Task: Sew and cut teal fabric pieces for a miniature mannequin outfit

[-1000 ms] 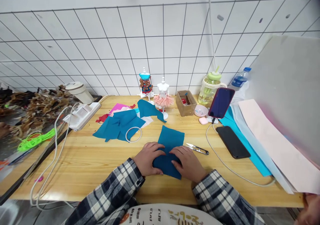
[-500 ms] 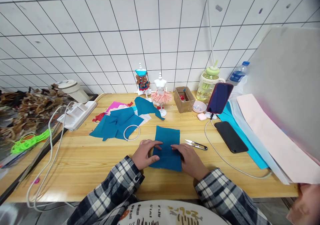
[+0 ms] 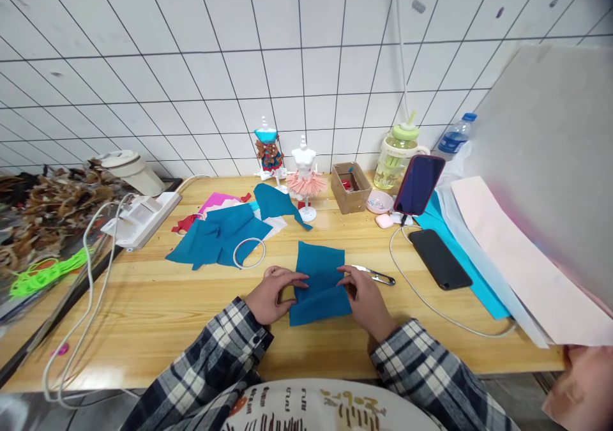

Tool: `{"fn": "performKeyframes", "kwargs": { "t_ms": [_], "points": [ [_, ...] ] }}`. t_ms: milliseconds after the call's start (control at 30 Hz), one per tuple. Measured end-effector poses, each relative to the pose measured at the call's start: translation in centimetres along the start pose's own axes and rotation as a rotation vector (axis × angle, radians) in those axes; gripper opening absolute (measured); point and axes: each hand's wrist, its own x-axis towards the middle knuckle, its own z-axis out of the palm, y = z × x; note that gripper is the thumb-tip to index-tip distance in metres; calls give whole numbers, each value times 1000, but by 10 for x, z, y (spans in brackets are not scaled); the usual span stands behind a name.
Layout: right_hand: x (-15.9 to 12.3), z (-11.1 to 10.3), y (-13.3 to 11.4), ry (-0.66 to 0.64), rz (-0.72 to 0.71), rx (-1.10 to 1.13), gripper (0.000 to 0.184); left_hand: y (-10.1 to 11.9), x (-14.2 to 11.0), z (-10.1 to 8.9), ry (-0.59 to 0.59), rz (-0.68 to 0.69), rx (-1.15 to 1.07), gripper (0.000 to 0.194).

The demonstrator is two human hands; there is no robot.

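Note:
A rectangular piece of teal fabric lies on the wooden table in front of me, with a raised crease running across its lower half. My left hand is at its left edge, thumb and index finger curved around the cloth by the crease. At the right edge, my right hand pinches the cloth between thumb and fingers. Just beyond the right hand lie thread snips, partly hidden by its fingers. A white ring rests on more teal fabric scraps to the upper left.
Behind stand two small dress forms, one with a pink skirt, and a cardboard box. Phones, a cable and coloured sheets occupy the right. A power strip and cords lie left.
The fabric was turned straighter and a crosswise crease now rises in it. My right hand went from resting on the cloth to pinching its right edge; my left hand shifted to the left edge.

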Motion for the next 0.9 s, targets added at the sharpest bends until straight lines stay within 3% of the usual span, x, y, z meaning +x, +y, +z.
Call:
{"fn": "performKeyframes", "kwargs": {
  "t_ms": [133,333,467,600,700,800,867,900],
  "points": [
    [2,1,-2,7,82,-44,49,-2,-1,-1,13,-18,2,63],
    [1,2,-6,42,86,-66,41,-4,4,5,114,-156,25,26],
    [1,1,-9,51,110,-61,52,-3,7,11,218,-278,-36,49],
    [0,2,-10,71,129,-67,58,1,9,16,261,-310,-18,69],
    [-2,2,-10,95,57,-170,54,4,10,17,270,-292,38,68],
    [-3,2,-8,105,51,-192,48,9,8,17,385,-224,199,54],
    [-3,2,-8,96,66,-184,44,15,6,18,439,-118,342,39],
    [-3,2,-8,92,71,-182,43,19,5,19,410,-43,399,32]
  ]
}}
